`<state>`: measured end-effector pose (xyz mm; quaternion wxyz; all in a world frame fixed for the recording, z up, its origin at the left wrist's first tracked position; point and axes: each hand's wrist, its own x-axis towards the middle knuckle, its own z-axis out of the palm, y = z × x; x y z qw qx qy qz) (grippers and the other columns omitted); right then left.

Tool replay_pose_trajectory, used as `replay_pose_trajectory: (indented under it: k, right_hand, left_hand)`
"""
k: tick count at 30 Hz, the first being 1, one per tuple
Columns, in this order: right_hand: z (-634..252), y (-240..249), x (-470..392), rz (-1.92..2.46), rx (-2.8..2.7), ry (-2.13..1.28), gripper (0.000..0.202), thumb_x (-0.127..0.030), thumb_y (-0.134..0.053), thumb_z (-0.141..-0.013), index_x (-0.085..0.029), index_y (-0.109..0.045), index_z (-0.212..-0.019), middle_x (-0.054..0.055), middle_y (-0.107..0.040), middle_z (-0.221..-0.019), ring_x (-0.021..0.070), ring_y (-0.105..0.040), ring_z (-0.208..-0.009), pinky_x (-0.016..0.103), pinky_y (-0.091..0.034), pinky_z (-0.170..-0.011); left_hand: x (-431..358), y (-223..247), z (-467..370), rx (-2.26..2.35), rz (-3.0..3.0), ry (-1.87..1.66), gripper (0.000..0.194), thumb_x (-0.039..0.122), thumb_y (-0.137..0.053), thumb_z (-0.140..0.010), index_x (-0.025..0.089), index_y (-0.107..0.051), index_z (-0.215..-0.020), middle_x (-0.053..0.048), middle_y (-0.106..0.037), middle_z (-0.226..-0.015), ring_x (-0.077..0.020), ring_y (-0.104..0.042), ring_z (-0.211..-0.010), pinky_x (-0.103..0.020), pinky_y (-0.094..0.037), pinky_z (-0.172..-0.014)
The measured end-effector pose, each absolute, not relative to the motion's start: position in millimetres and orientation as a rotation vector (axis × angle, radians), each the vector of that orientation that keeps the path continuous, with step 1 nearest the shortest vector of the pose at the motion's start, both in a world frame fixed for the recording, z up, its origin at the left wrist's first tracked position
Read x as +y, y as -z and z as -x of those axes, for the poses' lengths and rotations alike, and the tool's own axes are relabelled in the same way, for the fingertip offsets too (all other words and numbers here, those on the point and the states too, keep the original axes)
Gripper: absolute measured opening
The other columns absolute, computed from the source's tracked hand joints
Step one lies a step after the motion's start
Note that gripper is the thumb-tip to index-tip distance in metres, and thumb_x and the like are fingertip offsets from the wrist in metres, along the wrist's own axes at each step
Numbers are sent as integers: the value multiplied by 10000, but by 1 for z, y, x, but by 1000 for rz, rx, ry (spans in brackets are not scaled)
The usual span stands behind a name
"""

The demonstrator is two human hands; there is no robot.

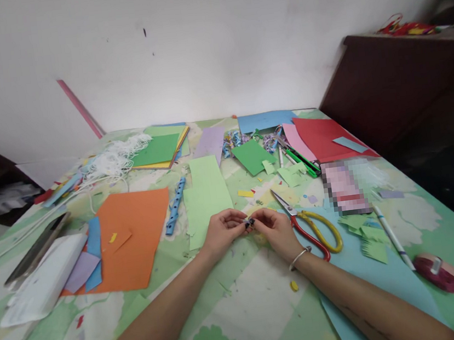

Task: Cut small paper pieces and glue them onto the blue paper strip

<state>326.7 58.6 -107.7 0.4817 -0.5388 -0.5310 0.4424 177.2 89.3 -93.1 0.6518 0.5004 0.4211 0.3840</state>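
Observation:
My left hand [226, 226] and my right hand [273, 229] meet over the middle of the table, fingertips closed together. Between them is a tiny dark and pale-yellow piece [250, 221], too small and too covered by the fingers to name. A pair of scissors [292, 211] with one red and one yellow handle lies just right of my right hand, blades partly spread. Left of my left hand lie a light green paper sheet [207, 194] and a blue patterned strip [176, 206]. A light blue sheet [373, 284] extends under my right forearm.
An orange sheet [136, 242], a white packet [44, 280] and a phone-like dark object [36, 248] lie at left. White string [118, 158] is heaped behind. Green cut scraps [372, 246], a white pen [393, 238] and a dark red object [437, 272] are at right.

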Motion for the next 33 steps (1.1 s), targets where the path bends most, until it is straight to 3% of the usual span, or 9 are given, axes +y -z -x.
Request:
replay_pose_trajectory:
  k: [17, 24, 26, 28, 30, 33]
  right_hand:
    - [-327, 109, 60, 1314, -1284, -1063, 109, -265, -577, -727, -169, -617, -759, 24, -642, -692, 152, -591, -639, 262, -471, -609]
    - [-327, 110, 63, 1321, -1152, -1039, 125, -310, -533, -731, -190, -517, -763, -10, -582, -644, 125, -556, -585, 238, -461, -560]
    - [-327, 110, 63, 1337, -1128, -1026, 120, -308, -513, -734, -198, -483, -771, -20, -569, -621, 116, -542, -546, 226, -453, -519]
    - [-329, 109, 63, 1375, -1133, -1012, 98, -284, -523, -713, -199, -480, -736, -28, -552, -590, 101, -506, -482, 204, -418, -445]
    - [-330, 108, 63, 1420, -1163, -1008, 67, -244, -541, -676, -195, -495, -672, -38, -526, -542, 86, -462, -419, 184, -366, -375]
    - [-331, 105, 63, 1471, -1208, -1024, 25, -183, -535, -627, -192, -518, -643, -51, -510, -504, 77, -445, -367, 171, -334, -324]
  left_hand:
    - [88, 94, -177, 930, -1168, -871, 232, 192, -702, -611, 104, -608, -804, -51, -657, -697, -146, -638, -670, -284, -521, -681]
    - [103, 77, -154, 1000, -1398, -914, 254, 183, -557, -694, 147, -559, -945, -99, -615, -1022, -192, -656, -789, -326, -529, -672]
    - [111, 73, -140, 1120, -1651, -834, 255, 201, -565, -692, 160, -571, -944, -100, -609, -1032, -217, -633, -879, -343, -522, -713]
    - [117, 74, -123, 1308, -1971, -845, 272, 234, -571, -703, 176, -582, -968, -96, -598, -1062, -235, -574, -1004, -394, -468, -853]
    - [119, 78, -107, 1398, -2221, -739, 386, 311, -628, -673, 170, -567, -1027, -117, -552, -1166, -272, -476, -1138, -452, -349, -987]
    - [120, 83, -88, 1447, -2352, -501, 658, 402, -706, -574, 172, -505, -1157, -155, -416, -1334, -332, -328, -1258, -496, -288, -1016]
